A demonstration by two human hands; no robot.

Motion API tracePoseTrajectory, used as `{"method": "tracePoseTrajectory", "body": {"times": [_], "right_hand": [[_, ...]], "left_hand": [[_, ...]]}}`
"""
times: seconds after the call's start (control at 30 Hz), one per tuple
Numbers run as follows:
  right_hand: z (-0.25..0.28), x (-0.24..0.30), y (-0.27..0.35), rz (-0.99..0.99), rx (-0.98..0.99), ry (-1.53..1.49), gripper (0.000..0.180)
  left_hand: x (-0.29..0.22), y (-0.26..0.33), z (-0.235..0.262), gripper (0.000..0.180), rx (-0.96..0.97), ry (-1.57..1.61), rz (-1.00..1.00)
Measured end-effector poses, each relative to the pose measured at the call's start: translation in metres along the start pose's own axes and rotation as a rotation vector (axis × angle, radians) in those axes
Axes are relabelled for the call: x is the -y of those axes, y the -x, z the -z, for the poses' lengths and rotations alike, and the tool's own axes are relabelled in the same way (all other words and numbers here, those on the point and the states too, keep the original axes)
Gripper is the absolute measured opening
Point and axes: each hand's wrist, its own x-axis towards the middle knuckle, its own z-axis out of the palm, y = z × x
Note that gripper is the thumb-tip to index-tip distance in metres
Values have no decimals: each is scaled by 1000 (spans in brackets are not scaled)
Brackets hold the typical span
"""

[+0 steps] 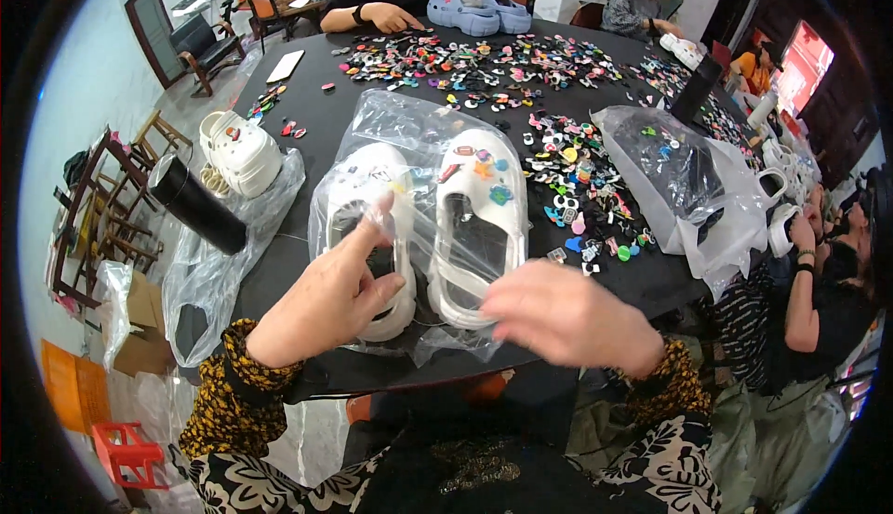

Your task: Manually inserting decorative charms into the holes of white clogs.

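A pair of white clogs lies sole down in front of me, with a clear plastic bag (409, 116) around them. The right clog (510, 226) carries several colourful charms on its toe; the left clog (372, 159) has fewer showing, under the film. My left hand (326, 295) is over the left clog, its thumb and forefinger apart, the forefinger against the plastic. My right hand (567, 314) is closed by the heel of the right clog, pinching the bag's edge; its fingertips are slightly blurred. Film stretches between both hands.
Loose shoe charms (581, 179) spread across the black table (312, 77). Left stand a black bottle (197, 205) and white clogs (244, 156) on plastic. Another plastic bag (684, 179) lies right. Across the table a person's hand (391, 18) is near blue clogs (465, 13); others work rightward.
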Motion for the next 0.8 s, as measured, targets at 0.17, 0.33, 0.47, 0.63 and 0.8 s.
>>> {"method": "tracePoseTrajectory", "body": {"times": [0.17, 0.33, 0.47, 0.63, 0.8], "right_hand": [[-26, 21, -7, 164, 24, 345, 32], [-5, -1, 5, 59, 95, 739, 33], [12, -7, 8, 0, 126, 870, 28], [44, -26, 16, -194, 195, 1112, 24], [49, -36, 20, -302, 248, 1048, 20]], "left_hand": [[-12, -29, -6, 81, -132, 161, -108], [-13, -41, -12, 76, -163, 211, -145], [-23, -41, -9, 73, -172, 228, -113], [-18, -42, -13, 73, -18, 259, -92], [-30, -35, -8, 66, 140, 186, -86]]}}
